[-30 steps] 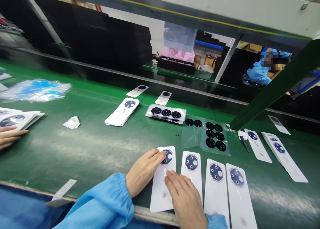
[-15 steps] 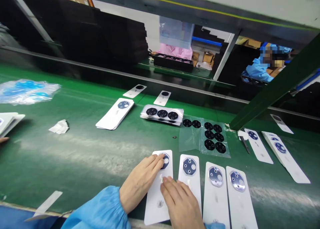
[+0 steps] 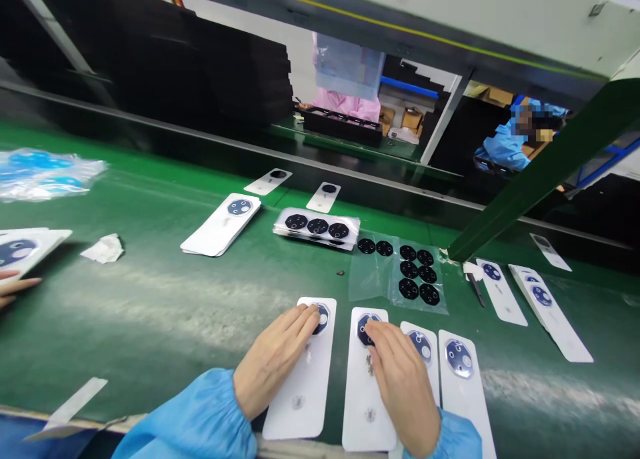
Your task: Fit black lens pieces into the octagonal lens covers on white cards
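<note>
White phone back panels lie in a row before me, each with a dark blue octagonal camera plate near its top. My left hand (image 3: 274, 355) rests flat over the leftmost panel (image 3: 313, 392), its fingertips on the camera plate and its fingers stretched. On the second panel (image 3: 364, 399), my right hand (image 3: 404, 375) touches the camera plate with extended fingertips. That hand partly covers the third panel (image 3: 429, 371). The fourth panel (image 3: 465, 395) is untouched at the row's right end. Neither hand grasps anything.
Behind the row lie a black-disc sticker sheet (image 3: 410, 305) and a sheet stack (image 3: 315, 236). Panel stacks (image 3: 213, 235) (image 3: 570, 335) stand left and right. A dark tool (image 3: 477, 291) lies near the green post (image 3: 495, 209). Another person's hand (image 3: 17, 287) holds panels at far left.
My right hand has moved from the leftmost panel to the second panel's camera plate. My left hand stays on the first plate. The other person's hand and panels reach further in from the left.
</note>
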Tool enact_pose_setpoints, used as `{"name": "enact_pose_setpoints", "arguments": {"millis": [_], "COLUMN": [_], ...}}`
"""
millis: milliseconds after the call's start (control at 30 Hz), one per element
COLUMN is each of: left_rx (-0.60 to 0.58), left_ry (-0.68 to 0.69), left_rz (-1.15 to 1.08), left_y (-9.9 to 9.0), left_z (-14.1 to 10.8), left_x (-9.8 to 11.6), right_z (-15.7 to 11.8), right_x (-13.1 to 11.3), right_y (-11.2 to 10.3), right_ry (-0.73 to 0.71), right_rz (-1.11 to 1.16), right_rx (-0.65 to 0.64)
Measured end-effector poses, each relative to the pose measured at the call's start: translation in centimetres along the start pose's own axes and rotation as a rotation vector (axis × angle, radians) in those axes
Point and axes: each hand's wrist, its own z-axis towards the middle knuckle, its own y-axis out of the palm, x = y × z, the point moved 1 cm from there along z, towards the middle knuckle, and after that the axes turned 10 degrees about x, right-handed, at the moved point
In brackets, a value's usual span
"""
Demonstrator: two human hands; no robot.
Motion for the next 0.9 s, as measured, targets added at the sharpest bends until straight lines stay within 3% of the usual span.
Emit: {"name": "enact_pose_setpoints", "arguments": {"millis": [167,333,633,900], "left_rx": [0.011,-0.066,-0.059,-0.124], "left_ry": [-0.001,-0.084,-0.131,-0.194], "left_rz": [-0.070,-0.179,-0.293,-0.364], "left_y": [0.5,0.3,0.1,0.2], "left_z": [-0.6,-0.1,0.2,-0.6], "left_x": [-0.4,-0.6,-1.6,-1.7], "right_z": [-0.8,-0.2,0.4,-0.1], "right_x": [1.3,1.6,1.5,1.1], "right_y": [1.3,0.9,1.5,2.2], "right_ry": [-0.080,-0.133,-0.122,-0.097], "right_rz": [-0.071,-0.074,-0.164,-0.281], "right_rx": [-0.011,-0.041,-0.023,0.012]}}
